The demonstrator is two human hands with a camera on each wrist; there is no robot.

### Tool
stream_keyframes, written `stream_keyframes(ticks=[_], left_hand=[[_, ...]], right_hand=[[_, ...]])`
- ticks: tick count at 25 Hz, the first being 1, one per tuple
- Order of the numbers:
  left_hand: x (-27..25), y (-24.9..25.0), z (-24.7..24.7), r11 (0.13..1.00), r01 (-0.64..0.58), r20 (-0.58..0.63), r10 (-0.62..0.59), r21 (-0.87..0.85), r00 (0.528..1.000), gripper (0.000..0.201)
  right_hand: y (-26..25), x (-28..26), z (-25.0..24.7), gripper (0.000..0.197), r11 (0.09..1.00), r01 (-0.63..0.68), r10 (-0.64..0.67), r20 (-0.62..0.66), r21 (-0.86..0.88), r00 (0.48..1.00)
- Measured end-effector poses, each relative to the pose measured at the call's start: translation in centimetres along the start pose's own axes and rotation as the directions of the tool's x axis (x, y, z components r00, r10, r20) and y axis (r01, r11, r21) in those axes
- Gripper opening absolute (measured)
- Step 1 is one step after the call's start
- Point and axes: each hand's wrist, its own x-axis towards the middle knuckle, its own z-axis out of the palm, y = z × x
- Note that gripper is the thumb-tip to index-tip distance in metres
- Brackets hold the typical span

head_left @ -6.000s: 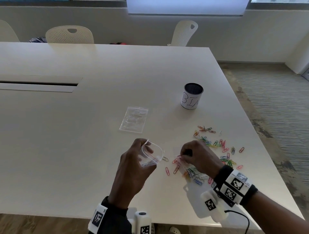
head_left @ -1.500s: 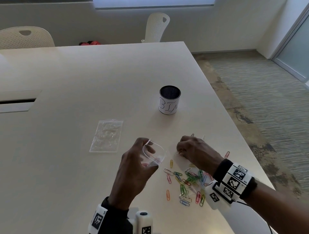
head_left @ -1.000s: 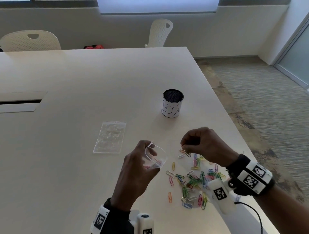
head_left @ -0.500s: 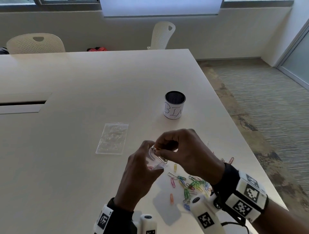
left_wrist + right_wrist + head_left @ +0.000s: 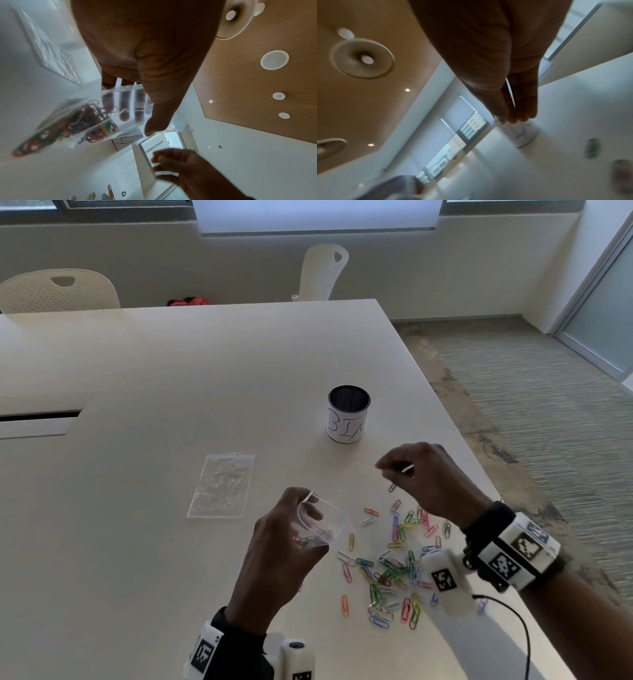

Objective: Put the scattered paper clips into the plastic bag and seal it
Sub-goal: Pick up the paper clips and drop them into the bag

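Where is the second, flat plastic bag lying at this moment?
In the head view the flat plastic bag lies on the white table, left of the held bag and nearer than the BIN cup.

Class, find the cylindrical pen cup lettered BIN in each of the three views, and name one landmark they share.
Head: BIN cup stands upper centre on the table.
Left wrist: its lettered wall peeks out below the held bag.
Right wrist: blurred, beyond the fingertips.
Shared landmark: the white table.

Head: looks forward and down over my table point(image 5: 171, 364).
Wrists: close, angled up along each palm.
Shared: BIN cup point(image 5: 348, 414), loose paper clips point(image 5: 394, 570).
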Motion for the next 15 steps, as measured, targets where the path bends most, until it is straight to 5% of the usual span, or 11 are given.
stream_keyframes(ticks=[3,7,13,15], left_hand=[[0.0,-0.1,0.0,1.000,-0.001,0.003,0.001,0.007,1.000,0.045],[0.0,-0.2,0.2,1.000,0.001,0.009,-0.001,0.002,1.000,0.045],[0.2,-0.3,0.3,1.000,-0.001,0.008,0.001,-0.001,1.000,0.045],[0.2,-0.5,0.4,1.000,-0.001,0.007,0.001,0.005,1.000,0.045]], right_hand=[[5.1,0.1,0.7,0.032,0.962,-0.109,0.143,0.121,-0.250,0.982],[6.7,-1.2,1.9,0.045,0.908,-0.093,0.220,0.277,-0.408,0.935],[5.6,-3.2,1.3,0.034,0.964,-0.085,0.179,0.380,-0.251,0.907],[5.6,-3.7,0.0,0.042,0.956,-0.125,0.209,0.317,-0.266,0.925]])
